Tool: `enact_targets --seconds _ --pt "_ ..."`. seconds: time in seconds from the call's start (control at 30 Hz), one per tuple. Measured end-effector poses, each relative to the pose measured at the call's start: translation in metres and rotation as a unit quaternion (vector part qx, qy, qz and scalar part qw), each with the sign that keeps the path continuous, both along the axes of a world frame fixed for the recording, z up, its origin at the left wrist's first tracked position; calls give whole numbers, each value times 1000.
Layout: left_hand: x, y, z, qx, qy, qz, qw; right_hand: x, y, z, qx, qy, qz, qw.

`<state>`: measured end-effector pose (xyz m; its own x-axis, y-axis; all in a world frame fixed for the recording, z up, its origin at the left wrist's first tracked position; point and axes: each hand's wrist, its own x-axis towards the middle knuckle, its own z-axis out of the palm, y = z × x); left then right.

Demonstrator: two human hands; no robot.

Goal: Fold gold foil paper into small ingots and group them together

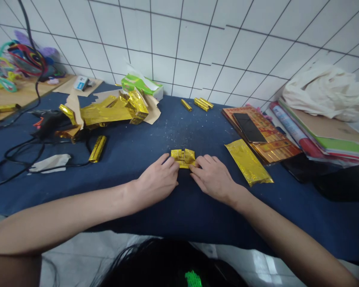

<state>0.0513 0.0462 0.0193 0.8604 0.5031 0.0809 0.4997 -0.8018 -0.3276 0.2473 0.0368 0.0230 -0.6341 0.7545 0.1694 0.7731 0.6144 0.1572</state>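
Between my hands, on the dark blue cloth, lies a small folded piece of gold foil paper [183, 158] with its flaps turned inward. My left hand [159, 177] pinches its left end, fingers curled together. At the right end my right hand [213, 175] grips the near corner between thumb and forefinger. Part of the foil is hidden under the fingers. To the right of my right hand lies a flat gold foil sheet [249, 162]. A rolled gold foil tube [97, 149] rests on the cloth left of my left hand.
Several small gold tubes [202, 104] lie near the wall. Torn gold foil [107, 111], a green tissue box [142, 85] and a black glue gun [49, 121] with its looped cord are left. A phone [249, 127] and stacked folders [326, 127] stand right.
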Motion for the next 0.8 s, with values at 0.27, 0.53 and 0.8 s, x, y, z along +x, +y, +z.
enact_targets --seconds 0.27,0.53,0.8 --pt "3 20 5 -91 -59 23 994 9 16 -7 -75 93 32 992" --pt "4 22 -4 -171 -123 31 977 11 17 -15 -89 152 87 980" --pt "5 23 -2 -168 -101 4 981 12 21 -11 -103 128 93 982"
